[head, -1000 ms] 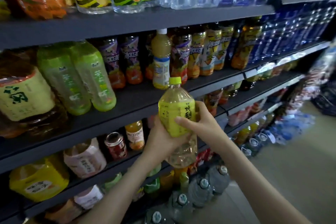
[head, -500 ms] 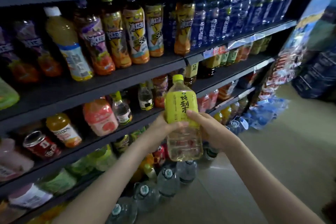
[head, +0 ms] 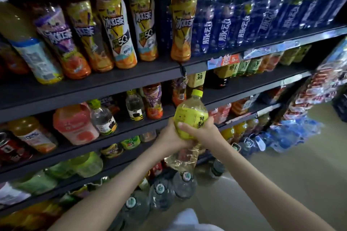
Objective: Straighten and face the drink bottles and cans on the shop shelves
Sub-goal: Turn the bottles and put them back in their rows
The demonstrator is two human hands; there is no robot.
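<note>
Head view: bottle [head: 187,116] is held in the air in front of the shelf [head: 131,131], not standing on anything. Left hand [head: 170,138] and right hand [head: 203,133] both wrap its yellow label, fingers curled round it.

Risks:
- A loose grip would drop it onto the jugs [head: 159,191] on the floor.
- Pushing it in could knock over the small bottles [head: 105,118] nearby.

Long axis is near upright, cap up and leaning slightly right and toward the shelf. Label text faces right of camera, so it is probably not faced yet.
</note>
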